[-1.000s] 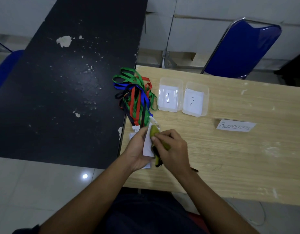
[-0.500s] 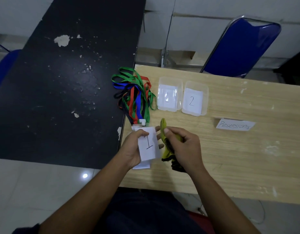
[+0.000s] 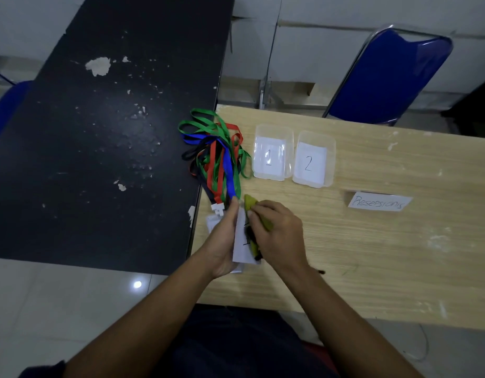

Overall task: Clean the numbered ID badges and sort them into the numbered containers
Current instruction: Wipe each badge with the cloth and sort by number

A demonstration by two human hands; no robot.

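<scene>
left hand (image 3: pixel 222 241) grips the badge (image 3: pixel 242 253), long axis pointing away — right hand (image 3: pixel 279 236), fingers (image 3: pixel 263 210) pinching the cloth (image 3: pixel 251 203), presses its face from the right.

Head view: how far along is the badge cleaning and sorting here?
Done: nothing sorted yet; container 1 and container 2 show only their number labels. In hand: the left hand holds one white badge while the right hand presses a yellow-green cloth on it. Left: that badge needs binning, and the lanyard pile plus a second badge beneath await cleaning.
</scene>
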